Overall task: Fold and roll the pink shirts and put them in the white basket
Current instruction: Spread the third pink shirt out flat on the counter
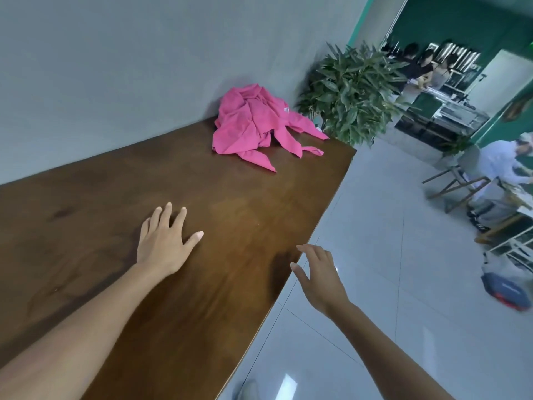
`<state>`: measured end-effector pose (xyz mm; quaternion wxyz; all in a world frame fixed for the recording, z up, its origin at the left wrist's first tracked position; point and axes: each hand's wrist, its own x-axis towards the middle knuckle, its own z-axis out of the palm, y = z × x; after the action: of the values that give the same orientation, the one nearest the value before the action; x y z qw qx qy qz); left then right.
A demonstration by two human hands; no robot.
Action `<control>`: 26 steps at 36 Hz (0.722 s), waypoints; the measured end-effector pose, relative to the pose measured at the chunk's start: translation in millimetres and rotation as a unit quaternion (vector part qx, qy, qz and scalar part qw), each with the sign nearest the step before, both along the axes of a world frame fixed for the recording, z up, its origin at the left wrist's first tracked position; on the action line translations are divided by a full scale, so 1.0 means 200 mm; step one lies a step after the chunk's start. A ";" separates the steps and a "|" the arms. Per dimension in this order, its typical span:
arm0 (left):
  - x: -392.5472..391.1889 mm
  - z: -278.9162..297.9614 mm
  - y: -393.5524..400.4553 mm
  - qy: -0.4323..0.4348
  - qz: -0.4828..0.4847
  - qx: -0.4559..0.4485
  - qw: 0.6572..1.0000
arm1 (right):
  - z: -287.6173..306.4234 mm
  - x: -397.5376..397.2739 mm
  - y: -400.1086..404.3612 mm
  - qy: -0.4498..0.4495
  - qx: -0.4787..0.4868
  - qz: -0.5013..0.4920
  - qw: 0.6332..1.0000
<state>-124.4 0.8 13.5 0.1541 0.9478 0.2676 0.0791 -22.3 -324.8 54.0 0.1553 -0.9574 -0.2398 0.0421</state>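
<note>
Fingers [170, 215] spread, both hands empty above table [230, 215].

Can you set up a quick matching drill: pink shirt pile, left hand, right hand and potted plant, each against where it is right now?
Things:
1. crumpled pink shirt pile
2. left hand
3. right hand
4. leafy green potted plant

Places:
A. over the floor beside the table edge
B. on the floor past the table's far corner
C. over the brown wooden table, fingers spread
D. at the table's far end, by the wall

Pairs: 1-D, 2-C, 3-A, 4-B
</note>
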 end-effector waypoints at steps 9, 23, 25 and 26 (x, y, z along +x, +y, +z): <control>0.09 -0.09 -0.01 0.011 0.048 0.031 0.998 | -0.03 0.61 0.21 -0.008 -0.001 0.074 0.997; 0.11 -0.06 -0.02 0.035 0.086 0.012 0.996 | 0.09 1.76 0.99 -0.074 0.060 0.152 0.984; 0.12 -0.05 -0.02 0.037 0.088 0.007 0.995 | 0.12 1.90 1.11 -0.100 0.077 0.162 0.979; 0.12 -0.04 -0.02 0.040 0.087 0.003 0.995 | 0.14 1.95 1.17 -0.110 0.079 0.167 0.977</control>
<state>-99.9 -4.1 5.0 0.1326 0.9237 0.3551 0.0552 368.4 -91.2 81.7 0.1935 -0.8874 -0.4144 -0.0575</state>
